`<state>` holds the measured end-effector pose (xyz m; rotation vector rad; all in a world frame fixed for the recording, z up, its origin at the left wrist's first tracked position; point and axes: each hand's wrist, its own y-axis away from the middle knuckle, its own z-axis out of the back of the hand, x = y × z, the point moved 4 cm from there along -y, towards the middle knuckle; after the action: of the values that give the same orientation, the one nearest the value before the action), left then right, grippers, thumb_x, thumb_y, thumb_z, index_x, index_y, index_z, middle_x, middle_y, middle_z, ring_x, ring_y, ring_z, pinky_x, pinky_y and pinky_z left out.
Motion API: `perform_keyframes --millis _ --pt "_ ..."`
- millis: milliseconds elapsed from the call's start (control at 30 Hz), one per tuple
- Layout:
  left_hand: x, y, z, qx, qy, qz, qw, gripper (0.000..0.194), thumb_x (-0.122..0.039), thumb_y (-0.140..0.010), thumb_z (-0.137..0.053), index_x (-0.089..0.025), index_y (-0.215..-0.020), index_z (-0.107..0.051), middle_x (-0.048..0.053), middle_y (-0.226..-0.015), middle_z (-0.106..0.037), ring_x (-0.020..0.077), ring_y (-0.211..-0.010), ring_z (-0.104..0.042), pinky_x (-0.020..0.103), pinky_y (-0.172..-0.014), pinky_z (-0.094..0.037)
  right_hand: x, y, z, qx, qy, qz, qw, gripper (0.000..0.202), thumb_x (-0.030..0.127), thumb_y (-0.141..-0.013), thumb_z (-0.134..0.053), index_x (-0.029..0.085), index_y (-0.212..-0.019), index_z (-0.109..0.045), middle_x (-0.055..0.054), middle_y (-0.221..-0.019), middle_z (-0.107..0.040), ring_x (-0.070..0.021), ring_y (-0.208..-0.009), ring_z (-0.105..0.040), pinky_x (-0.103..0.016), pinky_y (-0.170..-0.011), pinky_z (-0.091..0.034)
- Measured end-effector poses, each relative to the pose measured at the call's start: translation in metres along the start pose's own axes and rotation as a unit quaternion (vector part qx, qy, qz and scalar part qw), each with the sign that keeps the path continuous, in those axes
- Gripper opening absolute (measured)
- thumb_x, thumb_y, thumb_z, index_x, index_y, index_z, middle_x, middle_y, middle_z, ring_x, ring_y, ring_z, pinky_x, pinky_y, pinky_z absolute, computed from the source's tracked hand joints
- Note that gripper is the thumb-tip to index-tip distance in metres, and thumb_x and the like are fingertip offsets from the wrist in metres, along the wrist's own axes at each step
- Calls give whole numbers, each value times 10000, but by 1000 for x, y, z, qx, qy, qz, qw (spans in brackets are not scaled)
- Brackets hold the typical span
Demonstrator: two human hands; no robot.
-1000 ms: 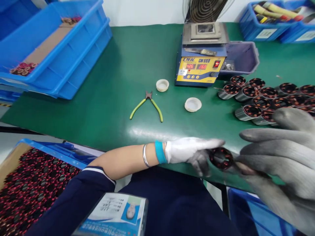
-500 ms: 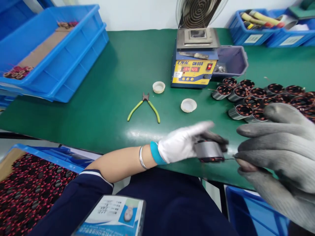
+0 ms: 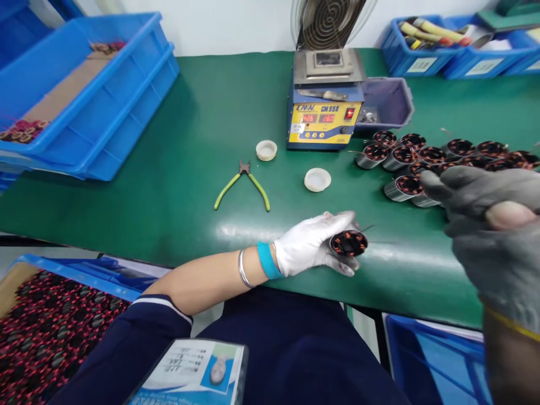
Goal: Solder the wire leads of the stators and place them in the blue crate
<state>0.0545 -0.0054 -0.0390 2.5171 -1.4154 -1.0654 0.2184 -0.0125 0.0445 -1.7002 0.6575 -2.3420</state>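
Note:
My left hand, in a white glove with a grey-stained fingertip area, grips a motor stator. The stator is a short metal cylinder with dark inside and copper windings, its open end tilted up toward me, a thin wire sticking out at its right. To the right, my right hand, in a worn grey glove with the bare thumb tip showing, has its fingers curled together. What it holds, if anything, I cannot make out. It hangs in front of several similar stators grouped on the green table, hiding some of them.
Green-handled cutters and two small white caps lie on the table. Behind them stands a solder pot with lit displays, beside a purple bin. Blue crates fill the left; tool bins stand back right.
My right hand has moved up and right, away from the stator's wire, and its fingers have curled in. In my left hand the stator has turned so its open end faces me.

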Motion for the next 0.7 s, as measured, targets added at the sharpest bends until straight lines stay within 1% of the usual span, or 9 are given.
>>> perform_keyframes --millis 33,67,133,233,300,433,533,633,700 --pt "-2 0 1 -13 20 -13 1000 282 -333 -963 -418 -145 -822 -575 32 -694 -605 159 -503 -626 283 -498 -521 -5 1 1 1 0 1 1000 173 326 -788 -700 214 -693 -609 -52 -752 -583 -241 -920 -660 -469 -925 -509" --pt "-4 0 1 -28 40 -30 998 274 -318 -972 -402 -151 -831 -567 26 -697 -602 160 -517 -634 284 -511 -527 -10 2 -2 30 21 21 999 119 291 -795 -694 212 -741 -623 -57 -782 -602 -240 -942 -663 -458 -915 -514" --pt "-9 1 2 -63 78 -72 992 246 -283 -981 -383 -161 -856 -556 14 -712 -598 158 -547 -646 290 -549 -540 -15 7 -13 104 121 107 982 102 276 -794 -689 214 -844 -626 -71 -854 -635 -257 -981 -660 -473 -915 -519" --pt "-14 3 5 -118 111 -125 979 233 -276 -981 -399 -159 -849 -551 13 -725 -593 153 -583 -645 284 -585 -536 -12 19 -35 146 278 300 900 310 367 -755 -717 197 -981 -591 -111 -937 -646 -319 -996 -650 -577 -953 -479" --pt "-16 3 7 -144 123 -148 971 233 -276 -971 -441 -153 -804 -548 11 -718 -585 140 -602 -624 286 -622 -538 -7 24 -48 144 321 373 859 331 347 -751 -721 190 -998 -568 -97 -909 -658 -317 -953 -662 -597 -953 -464" --pt "-16 1 11 -158 133 -171 963 213 -253 -921 -553 -155 -732 -535 -11 -699 -565 108 -615 -574 322 -726 -555 1 26 -58 147 329 398 844 213 180 -776 -684 187 -950 -561 -49 -809 -685 -270 -842 -685 -575 -922 -474" --pt "-16 2 11 -154 131 -164 965 218 -253 -921 -541 -157 -725 -541 4 -703 -584 124 -643 -603 331 -738 -556 -2 25 -57 146 346 386 843 165 168 -789 -662 208 -911 -559 -43 -777 -688 -269 -814 -683 -571 -914 -474" --pt "-21 5 9 -145 160 -146 966 194 -183 -903 -491 -159 -720 -553 18 -702 -605 143 -676 -632 331 -727 -555 -7 23 -52 143 360 350 853 120 190 -798 -638 230 -863 -545 -38 -777 -675 -267 -832 -677 -581 -946 -458" --pt "-24 7 8 -134 188 -115 966 233 -169 -870 -457 -160 -650 -532 33 -674 -605 158 -665 -637 331 -685 -555 -5 22 -50 160 337 320 871 77 196 -824 -598 224 -840 -528 -48 -817 -666 -252 -854 -672 -582 -972 -454"
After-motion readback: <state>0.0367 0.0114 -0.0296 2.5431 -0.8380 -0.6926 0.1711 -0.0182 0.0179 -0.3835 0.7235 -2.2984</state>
